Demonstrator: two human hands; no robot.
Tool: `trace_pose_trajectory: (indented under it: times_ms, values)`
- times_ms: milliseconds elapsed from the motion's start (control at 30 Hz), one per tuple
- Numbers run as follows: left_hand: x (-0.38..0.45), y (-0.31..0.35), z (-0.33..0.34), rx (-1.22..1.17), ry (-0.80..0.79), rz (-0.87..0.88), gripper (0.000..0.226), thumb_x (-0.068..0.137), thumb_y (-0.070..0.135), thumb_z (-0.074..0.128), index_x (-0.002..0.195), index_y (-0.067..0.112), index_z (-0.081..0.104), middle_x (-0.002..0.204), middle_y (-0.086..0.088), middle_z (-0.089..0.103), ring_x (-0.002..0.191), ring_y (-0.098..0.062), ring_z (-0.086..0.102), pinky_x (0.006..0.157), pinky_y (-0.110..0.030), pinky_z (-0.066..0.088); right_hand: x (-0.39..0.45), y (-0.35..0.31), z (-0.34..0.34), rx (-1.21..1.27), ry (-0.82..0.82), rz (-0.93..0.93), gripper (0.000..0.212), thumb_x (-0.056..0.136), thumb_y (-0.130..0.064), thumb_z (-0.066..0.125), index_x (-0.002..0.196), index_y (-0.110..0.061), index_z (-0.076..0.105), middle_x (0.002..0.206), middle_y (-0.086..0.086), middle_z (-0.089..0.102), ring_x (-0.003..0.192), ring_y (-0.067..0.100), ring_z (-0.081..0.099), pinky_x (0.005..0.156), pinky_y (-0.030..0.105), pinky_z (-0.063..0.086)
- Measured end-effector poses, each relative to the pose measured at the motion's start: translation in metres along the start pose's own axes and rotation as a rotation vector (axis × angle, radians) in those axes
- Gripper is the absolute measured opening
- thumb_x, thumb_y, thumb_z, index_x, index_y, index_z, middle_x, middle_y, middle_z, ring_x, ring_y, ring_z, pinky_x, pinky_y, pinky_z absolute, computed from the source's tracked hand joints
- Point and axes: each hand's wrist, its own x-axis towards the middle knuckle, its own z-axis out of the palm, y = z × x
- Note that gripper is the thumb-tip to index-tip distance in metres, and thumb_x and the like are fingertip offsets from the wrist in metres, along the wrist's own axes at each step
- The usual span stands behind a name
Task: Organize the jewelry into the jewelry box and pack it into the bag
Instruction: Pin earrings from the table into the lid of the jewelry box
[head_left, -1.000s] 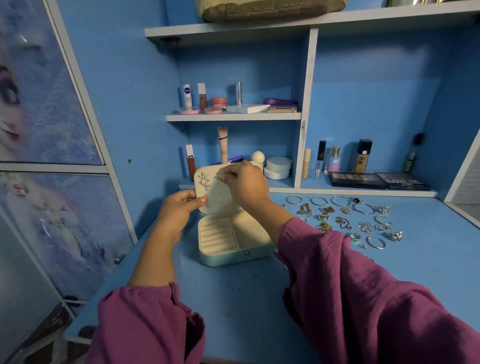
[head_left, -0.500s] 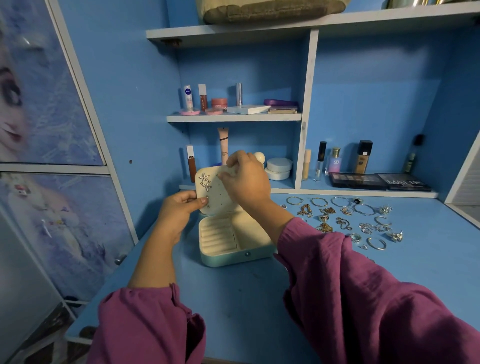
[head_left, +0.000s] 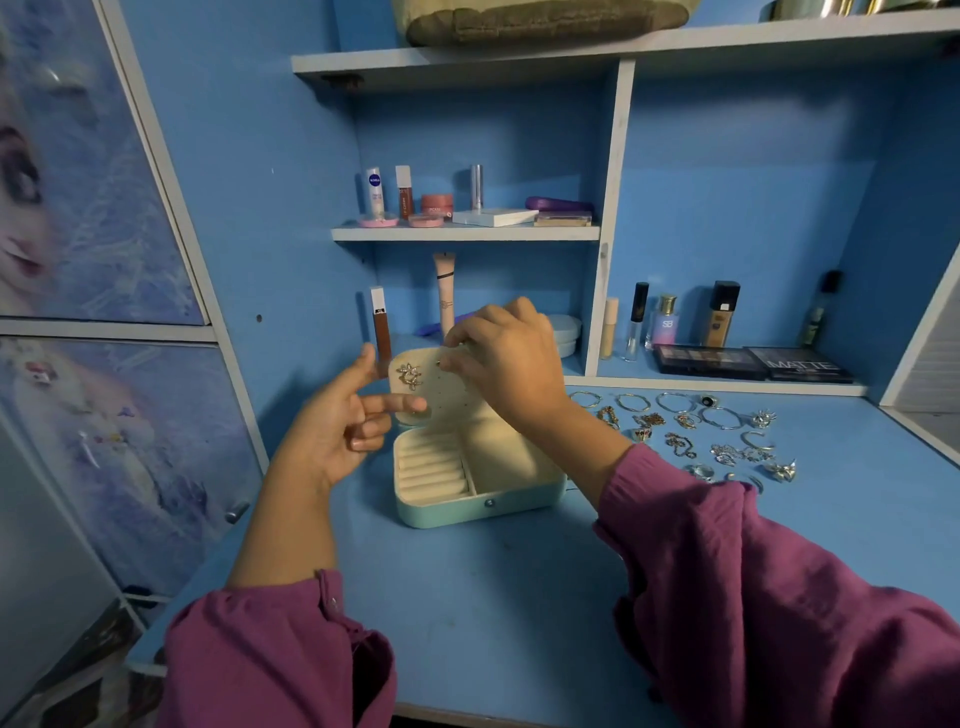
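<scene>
Early stage. Jewelry box (head_left: 478, 478) open on blue worktop (head_left: 493, 597), pale green shell, cream lining, lid up toward the shelves. Ring rolls (head_left: 431, 473) in left compartment bare; right compartment mostly hidden behind the forearm, nothing seen in it.

One piece stowed so far as visible: flower-shaped earring (head_left: 410, 375) pinned at upper left of perforated earring panel (head_left: 447, 395). Rest of the panel's holes unfilled.

Right hand (head_left: 506, 358) at the panel's top edge, thumb and forefinger pinched together over something small (a stud or its backing, probably; too small to tell). Grip closed tight at the tips, other fingers curled above.

Left hand (head_left: 343, 421) just left of the panel, palm up, fingers loosely spread, forefinger tip touching or nearly touching the panel's lower left corner. Nothing held; grip slack, apparently steadying.

Still to do, by the look of it: nearly everything. Loose jewelry (head_left: 691, 436) spread on the worktop right of the box, well apart from it: bangles in a back row, then chains, rings, earrings, brooch-like pieces. None of these boxed yet. Box then to be shut and snapped.

No bag identifiable (brown cushion-like thing (head_left: 540, 21) on top shelf might be one; cannot tell). Packing step not begun.
</scene>
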Motion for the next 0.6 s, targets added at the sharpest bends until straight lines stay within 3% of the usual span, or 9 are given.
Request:
trace_pose_trajectory:
  times_ms: [100, 233, 367, 467, 600]
  values:
    - [-0.005, 0.001, 0.002, 0.026, -0.055, -0.060, 0.041, 0.092, 0.054, 0.042, 0.097, 0.016, 0.056, 0.093, -0.023, 0.071, 0.031, -0.003, 0.021, 0.029, -0.012, 0.015, -0.017, 0.002, -0.004, -0.005, 0.107, -0.147, 0.015, 0.074, -0.037, 0.071, 0.077, -0.022, 0.070, 0.077, -0.008, 0.066, 0.080, 0.019, 0.047, 0.070, 0.030, 0.028]
    - [-0.010, 0.000, 0.005, 0.095, -0.104, -0.151, 0.034, 0.082, 0.043, 0.052, 0.094, 0.013, 0.063, 0.089, -0.021, 0.072, 0.031, 0.000, 0.021, 0.029, -0.010, 0.014, -0.039, 0.004, -0.011, -0.033, 0.139, -0.299, 0.014, 0.078, -0.034, 0.068, 0.077, -0.020, 0.070, 0.076, -0.007, 0.064, 0.075, 0.024, 0.054, 0.067, 0.031, 0.030]
    - [-0.015, -0.004, 0.005, 0.118, -0.148, -0.203, 0.017, 0.083, 0.020, 0.055, 0.093, 0.008, 0.063, 0.080, -0.018, 0.072, 0.029, 0.001, 0.024, 0.028, -0.007, 0.017, -0.057, 0.006, -0.012, -0.059, 0.100, -0.349, 0.009, 0.075, -0.027, 0.075, 0.076, -0.020, 0.069, 0.073, -0.008, 0.062, 0.077, 0.018, 0.047, 0.060, 0.032, 0.033]
    - [-0.019, -0.009, 0.006, 0.139, -0.121, -0.203, 0.011, 0.089, 0.005, 0.053, 0.092, 0.004, 0.064, 0.067, -0.002, 0.066, 0.030, 0.002, 0.027, 0.027, -0.008, 0.017, -0.066, 0.007, -0.014, -0.087, 0.031, -0.386, 0.007, 0.076, -0.025, 0.074, 0.077, -0.020, 0.068, 0.072, -0.007, 0.062, 0.078, 0.019, 0.048, 0.062, 0.029, 0.028]
    - [-0.021, -0.014, 0.009, 0.172, -0.096, -0.194, 0.011, 0.086, -0.005, 0.056, 0.090, 0.000, 0.065, 0.072, -0.002, 0.071, 0.030, 0.002, 0.028, 0.028, -0.009, 0.018, -0.072, 0.006, -0.016, -0.103, -0.022, -0.398, 0.008, 0.080, -0.026, 0.065, 0.075, -0.019, 0.067, 0.072, -0.006, 0.061, 0.077, 0.021, 0.050, 0.065, 0.029, 0.027]
